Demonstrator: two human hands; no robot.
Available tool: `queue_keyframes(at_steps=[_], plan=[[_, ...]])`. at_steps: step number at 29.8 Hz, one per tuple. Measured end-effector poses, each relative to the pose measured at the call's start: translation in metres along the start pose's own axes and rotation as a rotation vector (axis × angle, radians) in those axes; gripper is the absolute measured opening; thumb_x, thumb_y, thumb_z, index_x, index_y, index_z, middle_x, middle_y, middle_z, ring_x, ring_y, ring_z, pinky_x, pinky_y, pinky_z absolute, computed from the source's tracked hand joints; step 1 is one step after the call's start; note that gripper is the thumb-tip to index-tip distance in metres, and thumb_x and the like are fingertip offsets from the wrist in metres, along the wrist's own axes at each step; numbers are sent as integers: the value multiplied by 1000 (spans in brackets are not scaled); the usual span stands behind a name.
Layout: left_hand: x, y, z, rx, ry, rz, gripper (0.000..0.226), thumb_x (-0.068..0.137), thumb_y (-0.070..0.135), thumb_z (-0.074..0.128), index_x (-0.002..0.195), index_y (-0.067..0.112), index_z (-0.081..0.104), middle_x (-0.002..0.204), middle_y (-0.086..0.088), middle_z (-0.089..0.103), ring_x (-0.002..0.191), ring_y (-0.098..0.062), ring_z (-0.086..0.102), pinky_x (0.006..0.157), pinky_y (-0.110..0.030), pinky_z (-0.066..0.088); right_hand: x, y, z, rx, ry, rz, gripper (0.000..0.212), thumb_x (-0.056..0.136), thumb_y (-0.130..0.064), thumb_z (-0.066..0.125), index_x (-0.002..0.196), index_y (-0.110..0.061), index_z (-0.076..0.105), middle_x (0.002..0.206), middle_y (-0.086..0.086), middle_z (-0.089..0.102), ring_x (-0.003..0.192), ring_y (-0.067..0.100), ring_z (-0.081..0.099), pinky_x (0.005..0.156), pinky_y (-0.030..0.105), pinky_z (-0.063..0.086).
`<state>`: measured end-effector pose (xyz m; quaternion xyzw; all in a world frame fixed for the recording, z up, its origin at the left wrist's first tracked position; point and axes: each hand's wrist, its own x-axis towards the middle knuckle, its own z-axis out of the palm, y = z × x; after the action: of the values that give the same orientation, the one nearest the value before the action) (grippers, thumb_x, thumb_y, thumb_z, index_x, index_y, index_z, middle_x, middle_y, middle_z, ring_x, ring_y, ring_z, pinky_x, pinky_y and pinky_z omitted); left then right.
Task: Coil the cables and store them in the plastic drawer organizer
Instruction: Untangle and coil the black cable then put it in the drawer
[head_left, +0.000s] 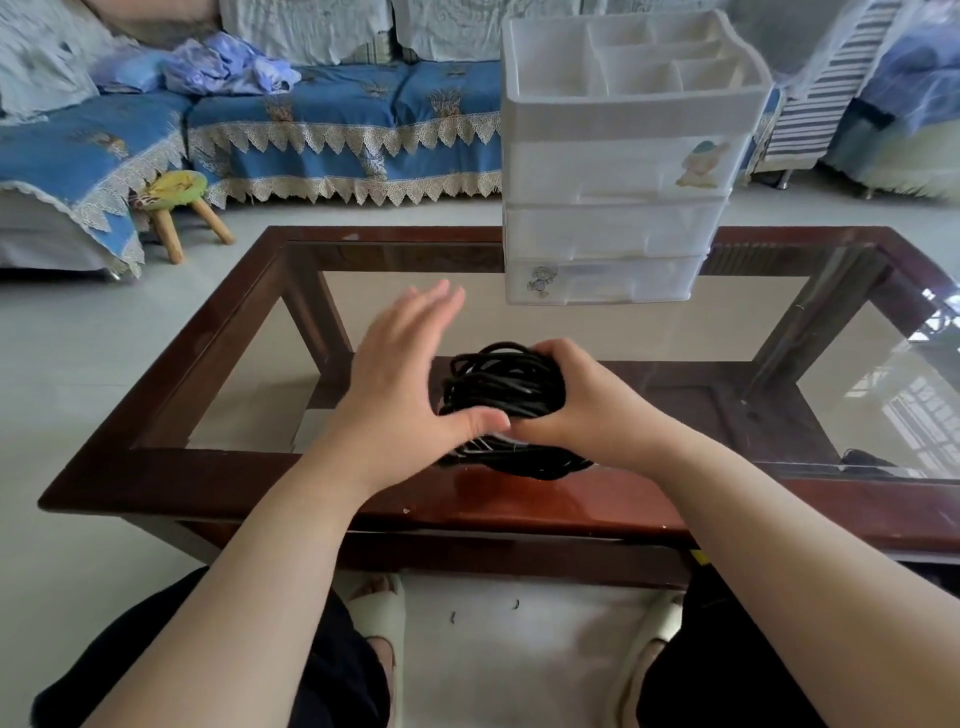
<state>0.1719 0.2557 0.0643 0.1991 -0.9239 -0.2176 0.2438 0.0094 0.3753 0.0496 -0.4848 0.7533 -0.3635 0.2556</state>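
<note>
Left hand (400, 379): centre of the frame, fingers straight and spread, blurred at the tips; its thumb lies against the near side of the black cable coil.
Black cable coil (501, 387): centre of the frame, a bundle of loops held between both hands above the bench's near edge; more black cable (514, 460) lies on the bench just below it.
Right hand (582, 400): just right of centre, fingers curled over the coil's right side, gripping it.
Plastic drawer organizer (618, 156): upper right of centre, white, standing on the far part of the bench, three drawers pushed in, divided tray on top.
Bench (218, 483): dark wooden frame with a glass top.
Sofa (291, 119): upper left, under a blue cover with lace trim.
</note>
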Motion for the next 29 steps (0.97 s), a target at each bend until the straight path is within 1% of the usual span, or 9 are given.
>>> queue_keyframes(at_steps=[1, 3, 5, 9, 15, 19, 22, 26, 29], plan=[[0, 2, 3, 47, -107, -15, 104, 67, 66, 65, 152, 26, 20, 158, 10, 15, 146, -9, 7, 119, -41, 12, -2, 1, 2, -44, -23, -19, 75, 65, -46, 80, 126, -23, 40, 120, -8, 50, 106, 6, 55, 91, 27, 48], [0, 4, 9, 15, -264, -89, 103, 67, 59, 71, 151, 31, 19, 156, 13, 22, 143, -6, 16, 117, -35, 18, -5, 2, 4, -95, -60, -68, 76, 66, -43, 80, 127, -22, 40, 121, -8, 46, 108, 6, 52, 93, 26, 46], [-1, 3, 12, -62, -321, -135, 99, 69, 53, 75, 150, 34, 22, 148, 16, 33, 133, -2, 29, 109, -26, 27, -7, 1, 3, -127, -82, -107, 75, 68, -41, 80, 128, -22, 40, 119, -10, 44, 108, 5, 50, 93, 20, 42], [0, 0, 13, -229, -323, -196, 82, 69, 45, 79, 140, 34, 38, 130, 19, 46, 116, 4, 44, 98, -19, 37, -5, 0, 0, -140, -107, -102, 69, 66, -46, 80, 121, -28, 41, 110, -15, 47, 97, -1, 51, 79, 10, 40], [0, 0, 13, -387, -304, -205, 56, 72, 50, 70, 120, 31, 49, 111, 21, 57, 102, 8, 55, 86, -12, 45, -3, 0, -5, -69, -118, -96, 65, 56, -59, 76, 107, -32, 47, 103, -12, 54, 93, 1, 55, 76, 20, 43], [-1, 2, 19, -401, -230, -215, 40, 80, 46, 65, 114, 31, 50, 107, 19, 58, 102, 4, 55, 82, -9, 44, -1, 4, -1, -2, -20, -138, 62, 53, -66, 69, 104, -34, 53, 103, -13, 52, 92, 5, 57, 82, 23, 46], [-1, 3, 27, -402, -188, -220, 31, 88, 36, 61, 116, 26, 49, 107, 14, 59, 102, 0, 56, 84, -16, 46, -2, 8, 3, 47, 51, -154, 56, 57, -63, 68, 103, -33, 57, 101, -12, 52, 87, 7, 58, 79, 22, 46], [-2, 5, 32, -454, -253, -210, 29, 97, 34, 47, 123, 21, 45, 112, 7, 58, 105, -1, 56, 87, -20, 47, -5, 13, 6, 85, 130, -147, 50, 61, -57, 69, 99, -26, 59, 101, -9, 53, 87, 12, 62, 77, 21, 48], [-2, 4, 36, -465, -244, -210, 23, 100, 28, 43, 121, 20, 47, 111, 4, 60, 103, -2, 57, 87, -19, 47, -6, 17, 7, 153, 155, -133, 39, 62, -54, 71, 89, -29, 57, 99, -2, 57, 84, 15, 63, 75, 22, 50]])
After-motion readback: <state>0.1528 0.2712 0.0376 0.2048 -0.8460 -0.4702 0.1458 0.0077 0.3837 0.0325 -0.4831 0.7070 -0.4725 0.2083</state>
